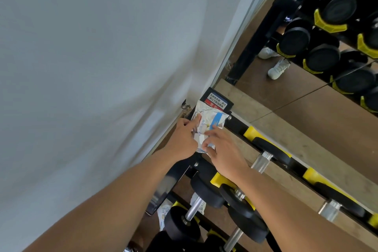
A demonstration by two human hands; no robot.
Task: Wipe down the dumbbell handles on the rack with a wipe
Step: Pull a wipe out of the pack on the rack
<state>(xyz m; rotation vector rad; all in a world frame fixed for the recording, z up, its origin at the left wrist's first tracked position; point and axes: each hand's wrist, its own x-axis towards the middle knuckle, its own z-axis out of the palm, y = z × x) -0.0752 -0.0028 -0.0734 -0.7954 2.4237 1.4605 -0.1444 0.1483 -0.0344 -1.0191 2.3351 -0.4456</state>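
Note:
A silver and blue wipe packet point(213, 115) lies on the end of the black dumbbell rack point(237, 124), by the wall. My left hand point(181, 140) holds the packet's left edge, fingers curled onto it. With thumb and forefinger, my right hand point(224, 150) pinches a small white tab point(201, 139) at the packet's near end. Whether the tab is a wipe or the flap I cannot tell. Dumbbells with black heads and bare metal handles point(262, 160) point(194, 207) sit in yellow cradles point(252, 132) below and to the right of my hands.
A white wall point(92, 67) fills the left. A mirror point(306, 80) behind the rack reflects the dumbbells, my hands and white shoes. A red and white warning label point(217, 102) sits on the rack's end. Crumpled white material point(163, 214) lies among the lower dumbbells.

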